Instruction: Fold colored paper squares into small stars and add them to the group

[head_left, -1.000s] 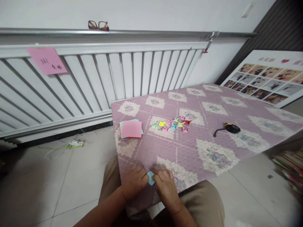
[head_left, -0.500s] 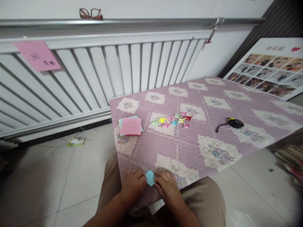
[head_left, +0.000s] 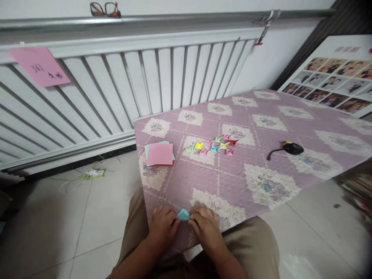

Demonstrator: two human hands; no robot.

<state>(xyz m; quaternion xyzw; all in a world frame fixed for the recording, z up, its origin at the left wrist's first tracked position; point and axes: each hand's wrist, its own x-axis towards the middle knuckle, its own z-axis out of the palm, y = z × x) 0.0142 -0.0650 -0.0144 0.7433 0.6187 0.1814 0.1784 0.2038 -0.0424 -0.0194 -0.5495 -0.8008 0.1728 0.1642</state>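
A small light-blue folded paper sits between my hands at the near edge of the table. My left hand pinches its left corner between thumb and fingers. At its right corner, my right hand grips it the same way. The paper now has a roughly triangular outline with its point away from me. Farther up the cloth lie several small folded paper pieces in pink, yellow, green, blue and red, set in rows. To their left is a stack of coloured paper sheets, pink on top.
A purple floral cloth covers the table. On its right lies a black object with a strap. A radiator stands behind, with glasses on the pipe above. A photo board leans at the far right.
The blue paper has gone from a diamond shape to a shorter triangle, its near point no longer showing. Both hands keep hold of its sides. The camera view has shifted slightly.
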